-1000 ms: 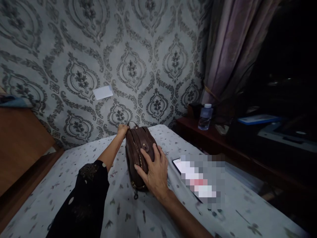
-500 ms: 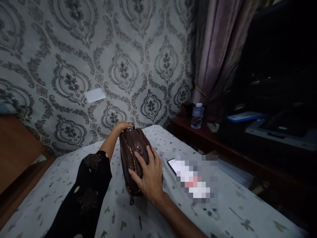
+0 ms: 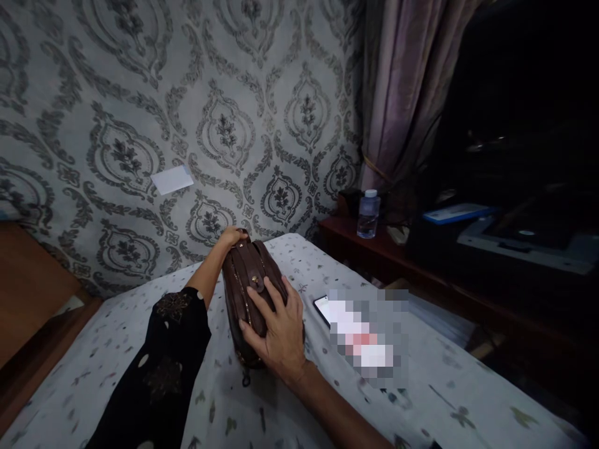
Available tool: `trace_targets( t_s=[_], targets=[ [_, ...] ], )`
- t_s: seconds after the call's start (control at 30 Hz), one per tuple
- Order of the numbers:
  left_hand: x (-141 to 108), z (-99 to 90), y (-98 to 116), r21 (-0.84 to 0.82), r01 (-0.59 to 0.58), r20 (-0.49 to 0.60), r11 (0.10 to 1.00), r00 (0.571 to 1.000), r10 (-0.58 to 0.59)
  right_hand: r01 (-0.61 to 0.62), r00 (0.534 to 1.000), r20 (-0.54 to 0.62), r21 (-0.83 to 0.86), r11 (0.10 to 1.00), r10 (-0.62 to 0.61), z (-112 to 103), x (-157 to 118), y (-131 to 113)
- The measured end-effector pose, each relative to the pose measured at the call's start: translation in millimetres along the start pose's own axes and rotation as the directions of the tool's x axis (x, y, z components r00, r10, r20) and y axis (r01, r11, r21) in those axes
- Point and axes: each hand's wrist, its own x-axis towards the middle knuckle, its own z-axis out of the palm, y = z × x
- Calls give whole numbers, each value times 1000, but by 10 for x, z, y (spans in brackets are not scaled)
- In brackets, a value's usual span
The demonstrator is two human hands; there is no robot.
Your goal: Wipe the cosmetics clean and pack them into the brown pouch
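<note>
A brown leather bag (image 3: pixel 243 274) with zips and a small gold clasp lies on the patterned bed sheet (image 3: pixel 196 374). At its far end my left hand (image 3: pixel 233 237) is closed around the dark handle or strap. My right hand (image 3: pixel 281 330) lies over the near right part of the bag, its fingers spread on the leather just below the clasp. To the right of the bag, a phone (image 3: pixel 322 304) with a lit screen rests on the sheet, mostly blurred out.
Behind the bed stands a patterned wall with a white switch plate (image 3: pixel 172 179). A water bottle (image 3: pixel 369 214) is on the dark red ledge (image 3: pixel 337 229) at the right, below a curtain (image 3: pixel 393 87). Brown wooden furniture (image 3: pixel 32 287) stands at the left.
My right hand's fingers have shifted slightly on the bag, nearer together around the area below the clasp. The whole view has moved a little, so things appear slightly further left.
</note>
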Motion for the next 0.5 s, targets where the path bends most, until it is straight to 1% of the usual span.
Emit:
trace_targets(
  t_s=[0.1,0.17,0.33,0.5],
  targets=[
    [-19,-1,2,-25,15,21,1000,1000,-14,7,1000,1,7,1000,-7,-2,-4,4],
    [-39,-11,7,-48,6,29,999,1000,-4,8,1000,1,13,1000,-8,-2,-7,6],
    [-93,-58,18,-83,-66,37,994,997,69,-2,1000,19,5,1000,2,-1,-7,10],
    [-129,-84,15,-60,-121,54,991,991,124,-11,999,42,-20,1000,12,4,-6,13]
  ],
)
